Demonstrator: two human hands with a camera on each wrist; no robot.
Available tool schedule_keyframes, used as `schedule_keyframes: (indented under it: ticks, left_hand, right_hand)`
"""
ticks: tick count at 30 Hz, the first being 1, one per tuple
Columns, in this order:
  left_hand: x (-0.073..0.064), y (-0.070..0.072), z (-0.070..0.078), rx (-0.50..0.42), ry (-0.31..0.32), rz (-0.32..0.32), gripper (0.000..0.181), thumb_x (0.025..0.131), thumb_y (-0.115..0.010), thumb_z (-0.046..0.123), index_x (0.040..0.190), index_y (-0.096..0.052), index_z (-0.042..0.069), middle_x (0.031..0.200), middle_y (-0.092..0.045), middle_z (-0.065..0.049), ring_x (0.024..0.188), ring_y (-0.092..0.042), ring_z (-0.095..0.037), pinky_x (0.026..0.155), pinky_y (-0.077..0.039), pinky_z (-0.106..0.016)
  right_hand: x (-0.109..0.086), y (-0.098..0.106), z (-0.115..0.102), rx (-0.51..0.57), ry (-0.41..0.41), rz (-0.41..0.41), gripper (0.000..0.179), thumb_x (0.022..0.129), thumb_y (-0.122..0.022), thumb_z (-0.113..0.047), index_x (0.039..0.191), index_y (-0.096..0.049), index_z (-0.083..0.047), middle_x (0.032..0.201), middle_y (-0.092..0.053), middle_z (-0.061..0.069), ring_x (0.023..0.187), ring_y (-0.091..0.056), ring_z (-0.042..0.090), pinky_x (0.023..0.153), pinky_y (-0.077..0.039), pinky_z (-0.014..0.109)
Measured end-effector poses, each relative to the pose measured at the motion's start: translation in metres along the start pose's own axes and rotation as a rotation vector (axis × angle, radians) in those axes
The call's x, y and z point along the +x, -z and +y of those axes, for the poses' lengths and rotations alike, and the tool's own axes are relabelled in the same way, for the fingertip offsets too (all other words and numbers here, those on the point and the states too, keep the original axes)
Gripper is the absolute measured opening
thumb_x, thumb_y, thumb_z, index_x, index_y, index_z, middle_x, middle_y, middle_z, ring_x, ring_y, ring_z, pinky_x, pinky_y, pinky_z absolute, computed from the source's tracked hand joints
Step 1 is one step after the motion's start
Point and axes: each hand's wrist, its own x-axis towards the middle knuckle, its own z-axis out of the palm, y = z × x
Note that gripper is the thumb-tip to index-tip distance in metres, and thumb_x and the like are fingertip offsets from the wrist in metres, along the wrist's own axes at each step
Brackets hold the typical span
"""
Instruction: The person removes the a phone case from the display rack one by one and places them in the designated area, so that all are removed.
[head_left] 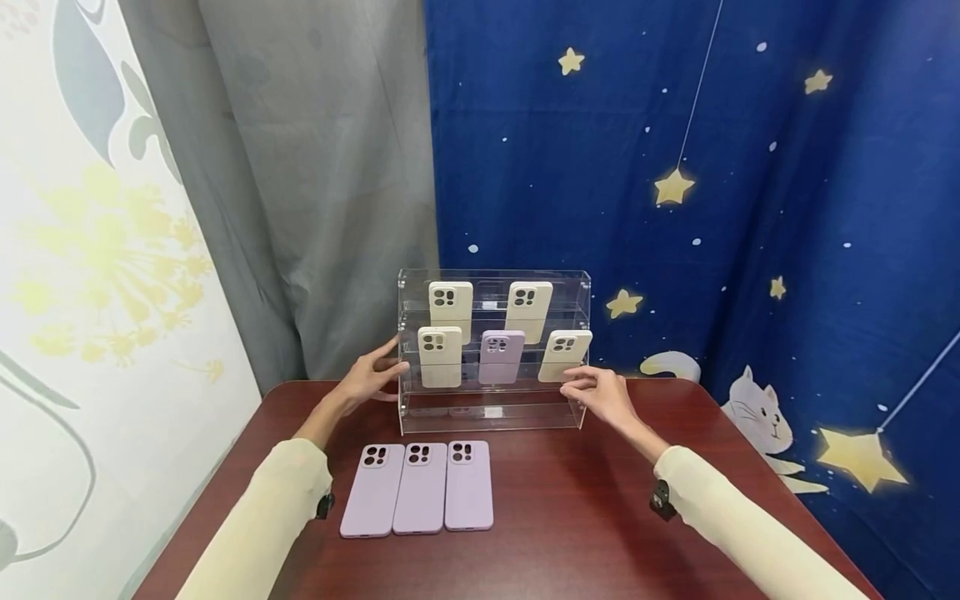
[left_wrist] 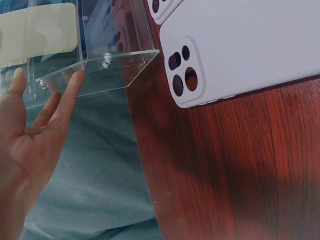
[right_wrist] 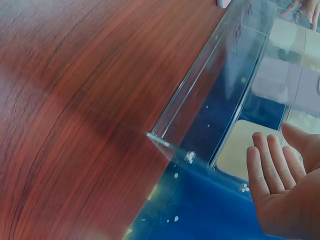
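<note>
While the left hand spreads its fingers against the clear rack mid-frame, the right hand, fingers loosely extended, is beside a cream phone case; three lilac cases lie lower left on the bench.

The rack looks like clear, glossy plastic with shiny metal fasteners. Lilac phone cases and cream phone cases look smooth and matt. The counter shows glossy, grained wood, the blue curtain matt cloth
</note>
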Motion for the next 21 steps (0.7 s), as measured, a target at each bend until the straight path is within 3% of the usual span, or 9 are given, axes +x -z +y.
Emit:
schedule_keyframes:
  ticks: [5, 14, 21]
  left_hand:
    - [0.001, 0.001, -0.001, -0.02, 0.004, 0.003, 0.079, 0.104, -0.067, 0.02, 0.167, -0.02, 0.03, 0.155, -0.04, -0.036, 0.132, -0.051, -0.056, 0.087, -0.063, -0.057]
    - [0.001, 0.001, -0.002, -0.034, 0.009, 0.004, 0.079, 0.104, -0.067, 0.02, 0.167, -0.021, 0.032, 0.154, -0.041, -0.036, 0.127, -0.056, -0.053, 0.086, -0.064, -0.056]
    - [0.002, 0.001, -0.001, -0.035, 0.017, -0.003, 0.082, 0.103, -0.069, 0.021, 0.167, -0.019, 0.031, 0.154, -0.041, -0.035, 0.13, -0.054, -0.053, 0.089, -0.062, -0.059]
  right_hand:
    - [0.003, 0.009, 0.005, -0.016, 0.009, 0.029, 0.034, 0.086, -0.087, -0.013, 0.116, -0.078, 0.0, 0.091, -0.08, 0.008, 0.089, -0.078, 0.027, 0.055, -0.044, 0.015]
    - [0.014, 0.027, 0.011, 0.03, -0.054, 0.046, 0.035, 0.089, -0.084, -0.011, 0.121, -0.075, 0.001, 0.098, -0.079, 0.014, 0.094, -0.077, 0.031, 0.061, -0.051, 0.012]
    - [0.022, 0.034, 0.014, 0.077, -0.037, 0.056, 0.04, 0.091, -0.081, -0.007, 0.127, -0.069, 0.008, 0.108, -0.076, 0.024, 0.097, -0.076, 0.038, 0.068, -0.058, 0.011]
